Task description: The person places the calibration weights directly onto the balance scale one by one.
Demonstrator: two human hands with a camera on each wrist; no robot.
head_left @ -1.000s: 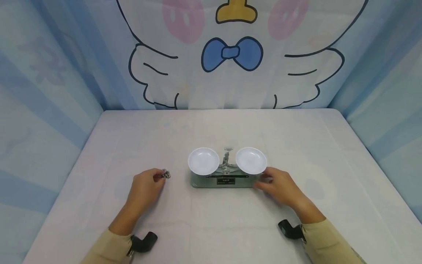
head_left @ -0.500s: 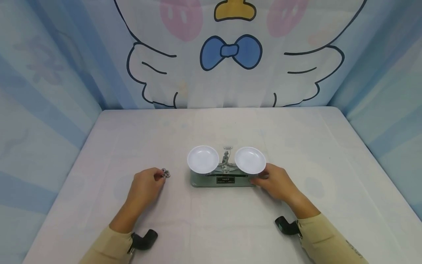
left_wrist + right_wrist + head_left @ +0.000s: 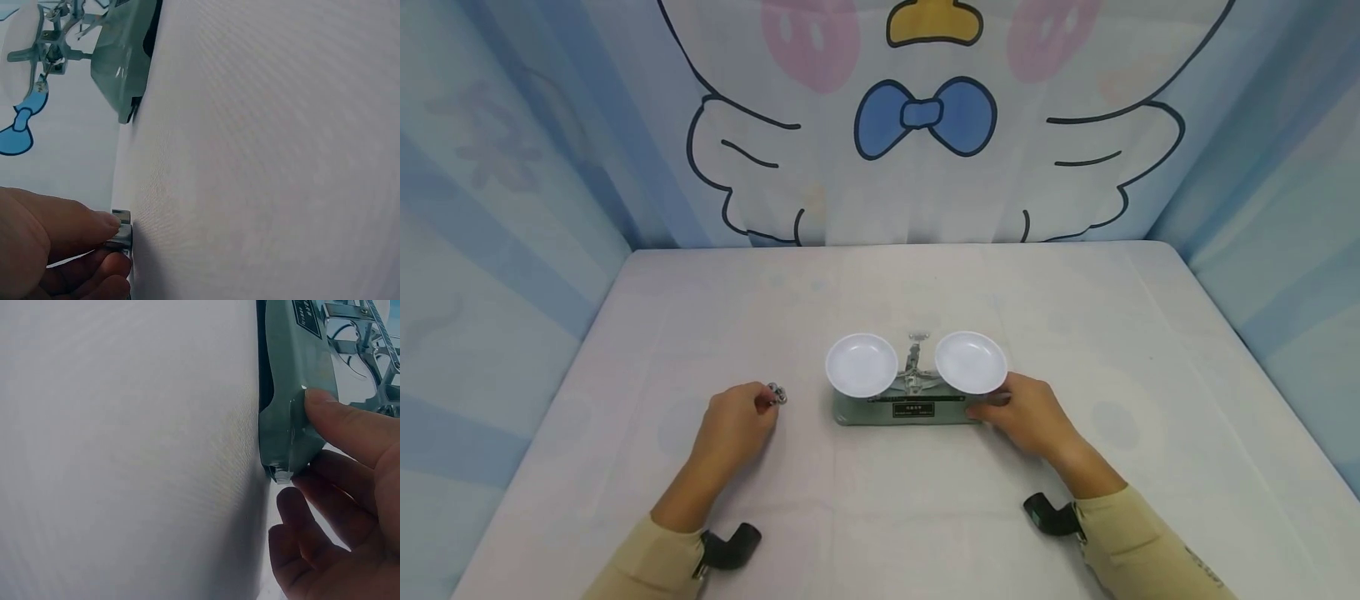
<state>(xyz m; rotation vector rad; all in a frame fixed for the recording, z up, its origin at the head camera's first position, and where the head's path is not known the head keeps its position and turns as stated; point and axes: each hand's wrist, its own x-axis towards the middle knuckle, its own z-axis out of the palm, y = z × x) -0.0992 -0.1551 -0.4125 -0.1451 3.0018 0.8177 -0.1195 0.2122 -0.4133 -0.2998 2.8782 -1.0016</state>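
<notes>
A balance scale with a green base (image 3: 910, 410) and two white pans (image 3: 861, 365) (image 3: 971, 362) stands mid-table. My right hand (image 3: 996, 408) holds the base's right end. In the right wrist view the thumb (image 3: 331, 412) presses on the base (image 3: 287, 369) and the fingers wrap its end corner. My left hand (image 3: 762, 404) lies to the left of the scale, apart from it, and pinches a small metal weight (image 3: 776, 394) that rests on the cloth. In the left wrist view the fingertips (image 3: 103, 228) clamp that metal piece (image 3: 124, 232), with the scale base (image 3: 125, 62) beyond.
A white cloth covers the table (image 3: 925, 283). Printed blue-and-white curtain walls (image 3: 512, 208) close in the left, back and right sides. Black wrist camera mounts (image 3: 730, 548) (image 3: 1048, 514) sit at my sleeves.
My right hand has slid a little left and closed in on the right end of the scale base. The left hand and its weight have stayed put.
</notes>
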